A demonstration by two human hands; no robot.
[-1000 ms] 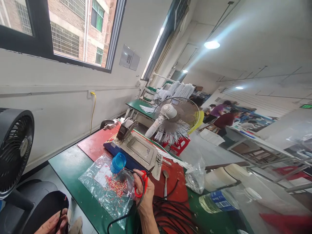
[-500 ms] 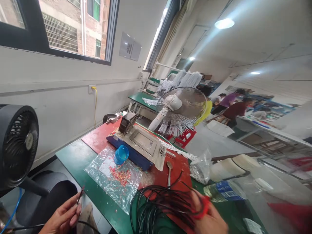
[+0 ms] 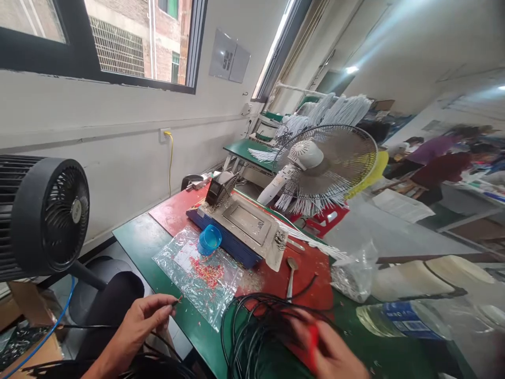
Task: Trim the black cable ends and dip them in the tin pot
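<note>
My left hand [image 3: 148,321] pinches the end of a black cable near the front edge of the green table [image 3: 193,329]; a small reddish tip shows past the fingertips. My right hand [image 3: 327,342] is blurred, at the right side of a coil of black cables [image 3: 252,337], with something red [image 3: 313,345] at its fingers. Whether it grips the red thing or the cables is unclear. Behind the coil lies a clear plastic bag [image 3: 169,258] with small red and yellow pieces [image 3: 209,272] on it and a blue cup [image 3: 209,240].
A blue-based machine [image 3: 240,226] and a spoon [image 3: 291,276] sit on the red mat. A black fan [image 3: 51,216] stands at left, a larger fan [image 3: 311,158] behind the table. At right lie a bottle [image 3: 402,318] and a plastic bag [image 3: 357,276]. People are in the background.
My left hand has moved right and up with the cable end. My right hand has turned and shifted slightly within the blur. The camera view has swung left.
</note>
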